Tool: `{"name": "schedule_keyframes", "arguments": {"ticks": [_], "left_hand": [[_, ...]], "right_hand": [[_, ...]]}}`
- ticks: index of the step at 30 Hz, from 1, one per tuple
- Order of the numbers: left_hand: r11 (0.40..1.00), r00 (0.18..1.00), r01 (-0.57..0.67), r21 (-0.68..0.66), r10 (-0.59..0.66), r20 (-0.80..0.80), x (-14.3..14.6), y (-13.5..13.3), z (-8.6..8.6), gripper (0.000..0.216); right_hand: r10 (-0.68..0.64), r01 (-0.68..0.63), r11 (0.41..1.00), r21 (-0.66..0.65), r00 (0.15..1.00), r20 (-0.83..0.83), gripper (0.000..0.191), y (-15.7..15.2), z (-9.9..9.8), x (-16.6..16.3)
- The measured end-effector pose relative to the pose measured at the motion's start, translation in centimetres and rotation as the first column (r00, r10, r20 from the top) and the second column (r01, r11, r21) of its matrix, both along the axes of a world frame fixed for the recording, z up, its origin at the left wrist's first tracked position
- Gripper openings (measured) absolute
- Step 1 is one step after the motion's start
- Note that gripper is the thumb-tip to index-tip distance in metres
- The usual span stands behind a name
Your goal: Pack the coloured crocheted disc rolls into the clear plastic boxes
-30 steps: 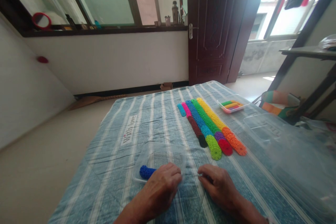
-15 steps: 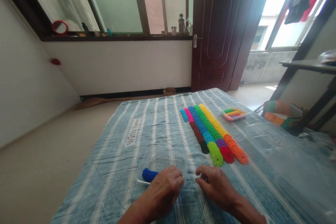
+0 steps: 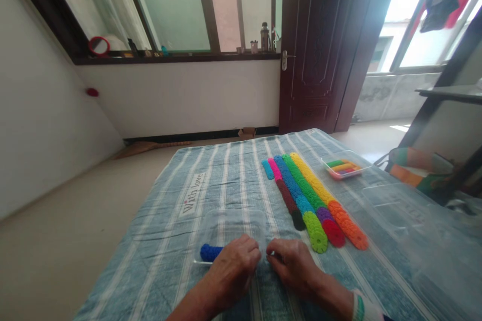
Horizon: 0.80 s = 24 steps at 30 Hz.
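My left hand (image 3: 235,266) rests on the near edge of a small clear plastic tray (image 3: 229,223), fingers curled over a stack of dark blue toothed discs (image 3: 210,252) that lies in the tray. Beside it, my right hand (image 3: 291,263) has its fingers bent and pinched together at the tray's near right corner; what they hold is hidden. Farther back on the striped cloth lie rows of coloured discs (image 3: 309,195) in blue, pink, green, yellow, orange, red and purple.
The blue striped cloth (image 3: 211,195) covers the table. A small tray of coloured sticks (image 3: 343,166) sits at the back right, and a large clear plastic box (image 3: 410,220) stands on the right. A dark door (image 3: 320,45) and a windowsill lie beyond.
My right hand has slid left until it almost meets my left hand at the tray's corner. The camera view has tilted slightly; the discs have not moved.
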<state>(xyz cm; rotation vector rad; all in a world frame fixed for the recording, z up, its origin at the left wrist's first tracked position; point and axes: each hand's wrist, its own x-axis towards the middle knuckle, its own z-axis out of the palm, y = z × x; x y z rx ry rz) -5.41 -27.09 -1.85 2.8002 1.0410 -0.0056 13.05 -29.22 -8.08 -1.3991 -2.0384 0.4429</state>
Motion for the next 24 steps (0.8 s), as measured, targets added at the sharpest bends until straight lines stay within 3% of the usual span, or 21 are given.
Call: {"name": "schedule_keyframes", "arguments": {"ticks": [6,17,20,24], "left_hand": [[1.000,0.999,0.005,-0.011,-0.005,-0.038,0.0,0.0,0.1,0.020],[1.000,1.000,0.011,-0.015,-0.011,0.000,0.2,-0.4,1.0,0.014],[1.000,0.997,0.016,0.018,-0.018,0.076,-0.4,-0.5,2.1,0.017],[0.991,0.966,0.014,0.131,-0.048,0.255,-1.0,1.0,5.3,0.017]], "right_hand": [[0.040,-0.025,0.978,0.209,0.997,-0.070,0.014,-0.2,-1.4,0.1],[0.066,-0.040,0.964,0.262,0.994,-0.091,0.015,-0.3,-1.1,0.3],[0.062,-0.030,0.962,0.270,0.992,-0.110,0.013,-0.3,-1.0,0.2],[0.056,-0.021,0.962,0.272,0.991,-0.122,0.013,-0.3,-1.0,0.1]]}}
